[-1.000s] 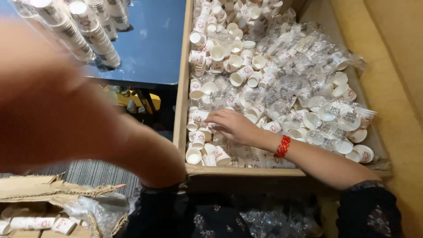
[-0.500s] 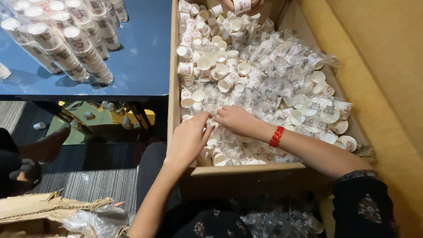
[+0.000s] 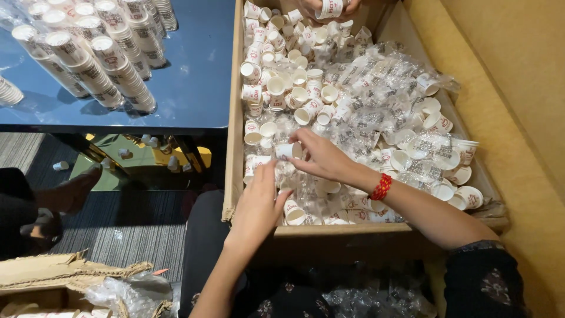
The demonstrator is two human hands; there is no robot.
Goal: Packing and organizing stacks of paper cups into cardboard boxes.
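The right hand point(image 3: 321, 156) pinched a small white paper cup point(image 3: 288, 151) above the open cardboard box point(image 3: 233, 112); the left hand point(image 3: 259, 203) reached beside it, fingers loose, holding nothing. Several sleeved cup stacks point(image 3: 94, 59) lay on the blue tabletop point(image 3: 194, 88), though most cups remained loose in the box.

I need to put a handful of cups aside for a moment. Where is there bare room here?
The blue table top is bare between the sleeved cup stacks and the cardboard box. The box is packed with loose small cups and clear wrappers, and the left hand and right hand crowd its near end.
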